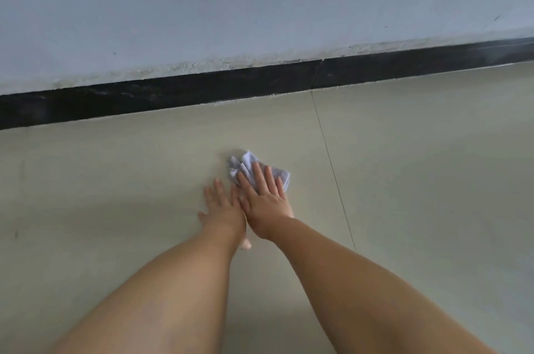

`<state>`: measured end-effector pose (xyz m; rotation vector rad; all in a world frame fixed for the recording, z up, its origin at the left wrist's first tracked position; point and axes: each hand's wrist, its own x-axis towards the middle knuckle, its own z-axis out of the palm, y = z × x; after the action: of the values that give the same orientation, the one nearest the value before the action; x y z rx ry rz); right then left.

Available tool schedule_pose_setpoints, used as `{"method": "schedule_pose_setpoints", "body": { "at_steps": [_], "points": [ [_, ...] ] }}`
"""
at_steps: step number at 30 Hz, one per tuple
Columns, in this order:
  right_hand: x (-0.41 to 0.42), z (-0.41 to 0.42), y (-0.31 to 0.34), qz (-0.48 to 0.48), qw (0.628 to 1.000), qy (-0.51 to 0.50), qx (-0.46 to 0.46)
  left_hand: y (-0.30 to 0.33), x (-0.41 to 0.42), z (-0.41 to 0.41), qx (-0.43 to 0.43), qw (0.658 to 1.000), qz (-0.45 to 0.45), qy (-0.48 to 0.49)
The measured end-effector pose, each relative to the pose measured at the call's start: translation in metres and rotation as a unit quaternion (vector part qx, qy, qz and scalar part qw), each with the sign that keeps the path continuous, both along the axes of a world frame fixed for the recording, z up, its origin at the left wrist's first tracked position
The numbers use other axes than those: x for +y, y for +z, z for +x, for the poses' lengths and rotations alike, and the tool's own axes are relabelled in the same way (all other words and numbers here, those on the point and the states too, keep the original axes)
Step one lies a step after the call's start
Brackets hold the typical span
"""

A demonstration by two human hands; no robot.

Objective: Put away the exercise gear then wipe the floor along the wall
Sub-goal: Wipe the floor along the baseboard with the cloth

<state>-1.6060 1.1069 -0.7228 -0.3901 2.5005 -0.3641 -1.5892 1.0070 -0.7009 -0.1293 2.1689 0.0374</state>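
Hands flat on floor, wiping near wall.
Right hand [265, 203] presses crumpled white cloth [254, 170] onto beige tile floor [419, 180], fingers straight and spread. Left hand [221, 207] lies flat just beside it, fingers spread, touching right. Black baseboard [173, 96] and grey wall [231, 6] beyond the cloth.

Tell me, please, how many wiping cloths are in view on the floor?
1. A crumpled white cloth lies on the beige tiled floor, pressed under the flat right hand, short of the black baseboard. No other shows.
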Motion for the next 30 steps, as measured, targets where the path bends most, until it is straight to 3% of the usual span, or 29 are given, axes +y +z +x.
{"method": "schedule_pose_setpoints", "body": {
  "at_steps": [3, 5, 9, 12, 14, 16, 19, 23, 26, 28, 30],
  "points": [
    [0.037, -0.014, 0.009, 0.002, 0.998, 0.067, -0.001, -0.001, -0.006, 0.005, 0.006, 1.0, 0.02, -0.008],
    [0.079, -0.022, 0.006, 0.015, 0.999, 0.04, 0.014, -0.004, -0.009, 0.006, 0.017, 1.0, 0.018, -0.015],
    [0.183, -0.022, -0.009, 0.063, 0.983, -0.145, 0.093, -0.007, -0.002, 0.007, 0.015, 1.0, 0.012, -0.017],
    [0.232, -0.021, -0.009, 0.094, 0.937, -0.329, 0.069, -0.013, -0.001, 0.01, 0.038, 0.999, 0.006, -0.006],
    [0.222, -0.025, -0.012, 0.094, 0.913, -0.389, 0.074, -0.013, -0.002, 0.012, 0.045, 0.999, 0.002, -0.006],
    [0.186, -0.029, -0.019, 0.072, 0.93, -0.336, 0.13, -0.015, -0.005, 0.013, 0.042, 0.999, 0.01, 0.003],
    [0.111, -0.017, -0.03, 0.011, 0.969, -0.143, 0.2, -0.019, -0.013, 0.017, 0.058, 0.996, 0.052, 0.04],
    [0.025, 0.036, -0.029, -0.06, 0.984, 0.008, 0.166, -0.023, -0.026, 0.018, 0.153, 0.965, 0.138, 0.163],
    [0.04, 0.051, -0.031, -0.075, 0.976, 0.145, 0.141, -0.028, -0.024, 0.018, 0.213, 0.947, 0.144, 0.195],
    [0.088, 0.036, -0.039, -0.069, 0.968, 0.155, 0.185, -0.031, -0.021, 0.018, 0.221, 0.952, 0.113, 0.177],
    [0.155, 0.013, -0.044, -0.022, 0.974, 0.037, 0.222, -0.033, -0.018, 0.019, 0.238, 0.955, 0.084, 0.157]
  ]
}}
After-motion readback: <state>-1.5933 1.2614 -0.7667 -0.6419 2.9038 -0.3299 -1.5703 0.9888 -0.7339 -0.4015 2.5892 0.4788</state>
